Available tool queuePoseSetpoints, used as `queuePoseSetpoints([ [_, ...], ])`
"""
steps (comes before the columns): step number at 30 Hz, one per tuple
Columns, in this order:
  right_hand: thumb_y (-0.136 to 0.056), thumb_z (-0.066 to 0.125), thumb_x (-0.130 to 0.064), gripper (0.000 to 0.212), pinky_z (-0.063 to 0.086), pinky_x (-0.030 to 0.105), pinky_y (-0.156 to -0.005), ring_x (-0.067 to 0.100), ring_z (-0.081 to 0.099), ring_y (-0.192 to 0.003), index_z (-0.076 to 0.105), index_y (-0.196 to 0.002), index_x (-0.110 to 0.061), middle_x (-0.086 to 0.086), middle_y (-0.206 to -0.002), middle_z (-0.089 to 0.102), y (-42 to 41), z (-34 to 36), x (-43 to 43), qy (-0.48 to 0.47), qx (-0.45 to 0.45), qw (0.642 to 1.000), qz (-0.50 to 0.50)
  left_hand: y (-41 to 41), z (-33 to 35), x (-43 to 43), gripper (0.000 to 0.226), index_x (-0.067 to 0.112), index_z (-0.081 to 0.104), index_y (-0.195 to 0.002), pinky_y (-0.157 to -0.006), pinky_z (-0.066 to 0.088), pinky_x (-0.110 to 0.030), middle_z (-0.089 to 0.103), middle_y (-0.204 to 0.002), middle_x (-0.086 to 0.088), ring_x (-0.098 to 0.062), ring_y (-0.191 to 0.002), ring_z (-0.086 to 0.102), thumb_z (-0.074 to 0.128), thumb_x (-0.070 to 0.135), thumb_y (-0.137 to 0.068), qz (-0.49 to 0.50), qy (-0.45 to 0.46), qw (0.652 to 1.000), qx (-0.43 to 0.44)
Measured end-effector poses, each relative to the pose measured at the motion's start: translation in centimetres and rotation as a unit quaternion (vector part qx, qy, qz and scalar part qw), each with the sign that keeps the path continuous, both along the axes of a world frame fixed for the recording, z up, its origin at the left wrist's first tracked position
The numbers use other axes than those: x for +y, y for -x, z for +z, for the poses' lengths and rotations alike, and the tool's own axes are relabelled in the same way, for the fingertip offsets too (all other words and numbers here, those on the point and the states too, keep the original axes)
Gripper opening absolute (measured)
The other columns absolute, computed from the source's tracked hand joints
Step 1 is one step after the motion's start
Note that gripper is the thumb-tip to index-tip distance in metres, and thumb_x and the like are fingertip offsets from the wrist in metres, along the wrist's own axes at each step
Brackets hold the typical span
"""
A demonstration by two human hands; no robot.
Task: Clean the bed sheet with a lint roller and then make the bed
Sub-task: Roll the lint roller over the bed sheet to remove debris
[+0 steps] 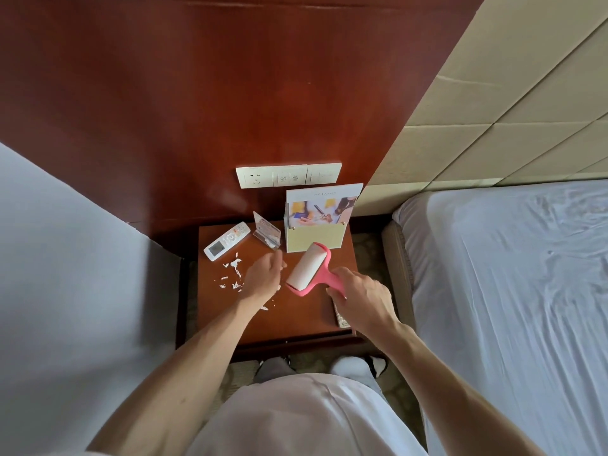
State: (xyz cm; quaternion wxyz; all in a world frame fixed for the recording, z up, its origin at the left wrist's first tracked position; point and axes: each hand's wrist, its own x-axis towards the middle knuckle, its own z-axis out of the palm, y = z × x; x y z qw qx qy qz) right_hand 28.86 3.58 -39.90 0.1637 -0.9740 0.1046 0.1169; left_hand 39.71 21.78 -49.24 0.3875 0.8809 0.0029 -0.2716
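A pink lint roller (307, 269) with a white sticky roll is held above a brown bedside table (296, 320). My right hand (362, 299) grips its pink handle. My left hand (263, 279) hovers just left of the roll with its fingers curled; a small white scrap shows at its fingertips. Torn white paper scraps (232, 274) lie on the table to the left of that hand. The bed with a wrinkled white sheet (513, 291) lies to the right.
A white remote (227, 240), a small card stand (266, 232) and a cardboard holder with a brochure (317, 222) stand at the table's back. Wall sockets (288, 175) sit above. Another white bed (65, 274) is on the left. My feet (358, 365) stand on carpet.
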Motion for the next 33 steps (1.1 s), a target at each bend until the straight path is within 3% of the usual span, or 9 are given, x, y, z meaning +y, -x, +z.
queuePoseSetpoints([
  [2, -0.099, 0.058, -0.036, 0.028, 0.031, 0.023, -0.055, 0.014, 0.058, -0.075, 0.057, -0.124, -0.024, -0.007, -0.101, 0.069, 0.2, -0.1, -0.9, -0.007, 0.001, 1.0, 0.011, -0.1, 1.0, -1.3, 0.059, 0.017, 0.058, -0.128, -0.093, 0.054, -0.036, 0.065, -0.116, 0.001, -0.019, -0.108, 0.066, 0.026, 0.061, -0.105, 0.048, 0.125, 0.983, 0.125],
  [4, -0.098, 0.057, -0.037, 0.027, 0.039, 0.03, -0.06, 0.02, 0.065, -0.082, 0.056, -0.122, -0.025, -0.007, -0.101, 0.068, 0.2, -0.2, -1.5, -0.016, 0.007, 0.999, 0.029, 0.0, 2.0, -2.5, 0.057, 0.023, 0.06, -0.125, -0.09, 0.054, -0.035, 0.069, -0.115, -0.001, -0.02, -0.104, 0.068, 0.032, 0.067, -0.101, -0.022, 0.147, 0.98, 0.131],
  [7, -0.098, 0.056, -0.039, 0.028, 0.042, 0.031, -0.063, 0.023, 0.066, -0.087, 0.055, -0.122, -0.027, -0.007, -0.102, 0.068, 0.4, -0.2, -2.6, -0.028, 0.003, 0.999, 0.04, 0.8, 2.4, -3.2, 0.043, 0.027, 0.062, -0.107, -0.063, 0.046, -0.022, 0.068, -0.092, 0.002, -0.015, -0.082, 0.066, 0.043, 0.065, -0.099, -0.132, 0.07, 0.986, 0.069],
  [11, -0.099, 0.057, -0.036, 0.028, 0.033, 0.025, -0.057, 0.017, 0.06, -0.079, 0.055, -0.125, -0.025, -0.007, -0.103, 0.068, 0.4, 0.2, -4.3, -0.033, -0.013, 0.999, 0.026, 0.9, 2.3, -2.7, 0.043, 0.014, 0.063, -0.085, -0.059, 0.044, -0.027, 0.066, -0.075, 0.002, -0.017, -0.07, 0.066, 0.043, 0.045, -0.107, -0.054, -0.062, 0.996, -0.037],
  [15, -0.099, 0.058, -0.034, 0.027, 0.024, 0.017, -0.051, 0.01, 0.052, -0.072, 0.056, -0.124, -0.024, -0.008, -0.1, 0.068, 0.8, 0.2, -5.8, -0.042, -0.023, 0.999, -0.004, 0.4, 2.5, -2.2, 0.044, 0.014, 0.066, -0.091, -0.087, 0.057, -0.038, 0.069, -0.097, 0.0, -0.019, -0.095, 0.067, 0.042, 0.048, -0.106, 0.09, 0.035, 0.994, 0.044],
  [18, -0.099, 0.058, -0.035, 0.027, 0.031, 0.019, -0.053, 0.012, 0.059, -0.075, 0.057, -0.123, -0.025, -0.008, -0.099, 0.067, 1.1, -0.4, -5.7, -0.052, -0.022, 0.998, 0.004, 0.5, 4.0, -3.4, 0.055, 0.021, 0.065, -0.121, -0.106, 0.05, -0.043, 0.06, -0.127, 0.004, -0.017, -0.12, 0.058, 0.039, 0.064, -0.101, 0.043, 0.122, 0.984, 0.121],
  [22, -0.098, 0.056, -0.037, 0.025, 0.039, 0.028, -0.061, 0.018, 0.066, -0.082, 0.057, -0.121, -0.027, -0.009, -0.099, 0.067, 1.2, -1.1, -4.7, -0.057, -0.026, 0.998, 0.002, 1.0, 5.2, -5.2, 0.048, 0.026, 0.065, -0.118, -0.075, 0.047, -0.026, 0.068, -0.106, 0.003, -0.013, -0.098, 0.065, 0.044, 0.064, -0.101, -0.111, 0.062, 0.985, 0.116],
  [25, -0.099, 0.055, -0.034, 0.021, 0.04, 0.029, -0.06, 0.021, 0.065, -0.079, 0.056, -0.117, -0.023, -0.006, -0.096, 0.066, 1.8, -1.6, -5.7, -0.067, -0.019, 0.996, -0.06, 1.0, 4.4, -5.9, 0.046, 0.021, 0.065, -0.088, -0.068, 0.043, -0.033, 0.066, -0.085, 0.002, -0.019, -0.079, 0.063, 0.036, 0.05, -0.107, -0.134, -0.07, 0.987, 0.047],
  [33, -0.103, 0.051, -0.032, 0.026, 0.041, 0.028, -0.054, 0.016, 0.058, -0.074, 0.051, -0.123, -0.016, -0.003, -0.1, 0.063, 7.5, -2.4, -17.5, -0.13, 0.004, 0.935, -0.33, 1.5, 1.7, -14.2, 0.036, 0.034, 0.068, -0.093, -0.104, 0.049, -0.044, 0.071, -0.113, 0.003, -0.019, -0.109, 0.065, 0.037, 0.048, -0.106, -0.189, -0.08, 0.976, 0.076],
])
